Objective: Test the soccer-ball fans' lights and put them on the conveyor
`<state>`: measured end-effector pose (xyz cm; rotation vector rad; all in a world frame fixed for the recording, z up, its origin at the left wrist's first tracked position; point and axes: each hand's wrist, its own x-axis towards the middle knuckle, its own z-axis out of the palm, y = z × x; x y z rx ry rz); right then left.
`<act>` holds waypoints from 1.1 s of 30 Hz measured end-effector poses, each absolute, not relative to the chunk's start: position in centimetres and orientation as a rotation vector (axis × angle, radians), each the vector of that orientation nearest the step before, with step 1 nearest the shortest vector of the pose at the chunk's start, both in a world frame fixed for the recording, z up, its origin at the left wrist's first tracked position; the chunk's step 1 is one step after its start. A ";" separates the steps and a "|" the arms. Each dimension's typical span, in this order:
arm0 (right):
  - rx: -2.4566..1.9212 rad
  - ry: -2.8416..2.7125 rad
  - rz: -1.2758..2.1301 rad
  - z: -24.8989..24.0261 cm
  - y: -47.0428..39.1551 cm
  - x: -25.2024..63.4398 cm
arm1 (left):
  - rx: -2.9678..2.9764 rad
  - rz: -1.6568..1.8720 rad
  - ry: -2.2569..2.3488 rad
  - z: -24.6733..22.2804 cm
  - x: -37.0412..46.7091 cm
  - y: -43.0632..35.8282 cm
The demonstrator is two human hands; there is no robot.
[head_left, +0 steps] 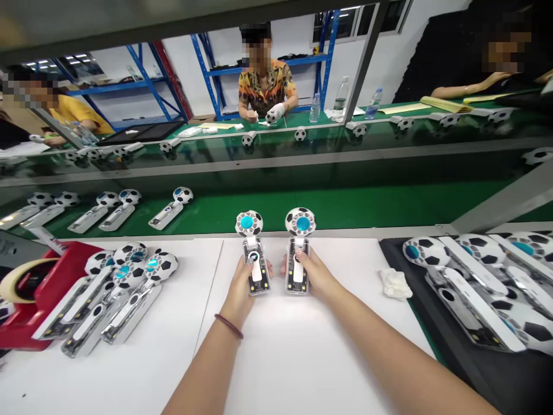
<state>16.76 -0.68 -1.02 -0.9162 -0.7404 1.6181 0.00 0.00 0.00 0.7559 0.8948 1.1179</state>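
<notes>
My left hand (241, 283) is closed around the clear handle of a handheld fan (249, 223) with a round soccer-ball head and a blue centre. A small display glows on that handle near my thumb. My right hand (314, 272) grips a matching soccer-ball fan (300, 222), the thumb lying on the front of its handle. Both fans are upright side by side, a little apart, above the white table top (276, 357). Their transparent handles show dark circuit boards with yellow spots. My fingers behind the handles are mostly hidden.
Several similar fans (129, 308) lie at left beside a red tape dispenser (47, 288). More fans (475, 305) fill a black tray at right, near a crumpled white tissue (395, 283). Beyond runs a green conveyor (302, 199) carrying fans. A person (268, 86) works opposite.
</notes>
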 end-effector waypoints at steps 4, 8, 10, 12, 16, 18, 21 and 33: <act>-0.839 -0.644 1.725 -0.6 -1.0 16.5 | 0.694 1.074 0.801 0.1 0.1 -0.3; -0.788 -0.635 1.839 -0.2 -1.3 16.6 | 0.685 1.020 0.837 0.2 0.1 -0.4; -0.810 -0.661 1.851 -0.3 -1.4 16.5 | 0.674 1.003 0.860 0.4 0.0 -0.4; -0.825 -0.683 1.860 -0.3 -1.4 16.5 | 0.671 0.993 0.886 0.7 0.0 -0.5; -0.833 -0.719 1.857 -0.4 -1.4 16.5 | 0.687 0.978 0.946 1.2 0.2 -0.6; -0.827 -0.730 1.859 -0.5 -1.4 16.5 | 0.687 0.968 0.965 1.4 0.4 -0.7; -0.815 -0.756 1.852 -0.6 -1.4 16.6 | 0.697 0.972 0.986 1.7 0.6 -0.8; -0.782 -0.810 1.845 0.1 -1.6 16.9 | 0.718 0.952 1.008 1.6 0.3 -1.3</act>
